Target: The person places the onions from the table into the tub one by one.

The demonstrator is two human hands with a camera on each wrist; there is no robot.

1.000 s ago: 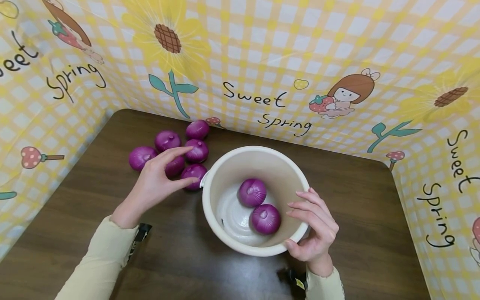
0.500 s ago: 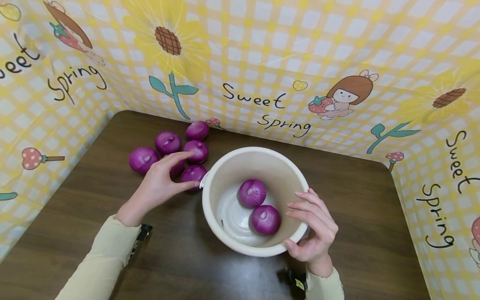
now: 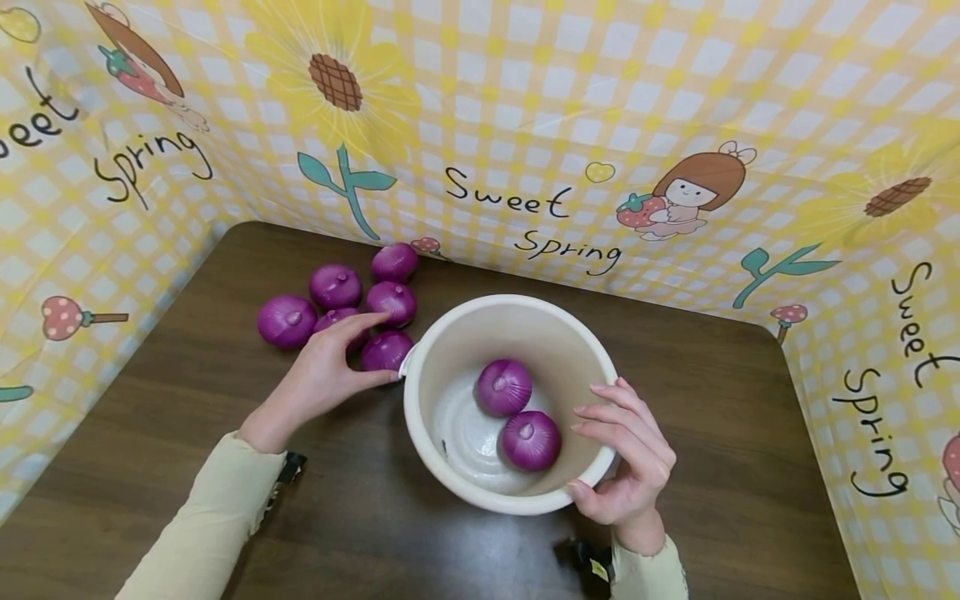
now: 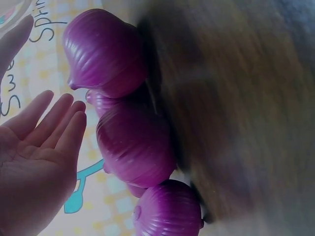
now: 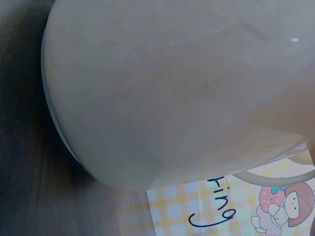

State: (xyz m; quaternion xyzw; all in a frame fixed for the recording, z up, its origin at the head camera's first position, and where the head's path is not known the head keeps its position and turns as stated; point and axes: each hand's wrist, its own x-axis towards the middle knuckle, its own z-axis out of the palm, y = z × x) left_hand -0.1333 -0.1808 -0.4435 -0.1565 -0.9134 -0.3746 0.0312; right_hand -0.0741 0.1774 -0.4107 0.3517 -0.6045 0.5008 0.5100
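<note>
A cream bucket (image 3: 517, 504) stands on the table, and its outer wall (image 5: 147, 98) fills most of the right wrist view. Two red onions (image 3: 530, 440) lie on its bottom. My right hand (image 3: 632, 454) grips the right side of the rim, with fingertips over the inside. To the left of the bucket, several more red onions lie in a cluster, among them a near onion (image 3: 386, 351). My left hand (image 3: 326, 367) is above the near side of that cluster, thumb and fingers spread. In the left wrist view its fingers (image 4: 51, 120) are extended beside an onion (image 4: 106, 54), holding nothing.
The dark wooden table (image 3: 720, 400) extends on both sides of the bucket. Yellow checked cloth (image 3: 510, 108) with printed flowers rises behind and at both sides. A white handle fitting (image 3: 407, 363) sticks out from the bucket's left side, close to the left thumb.
My left hand has shifted slightly right and toward me, showing more of the onion behind it. The right hand and bucket stay in place.
</note>
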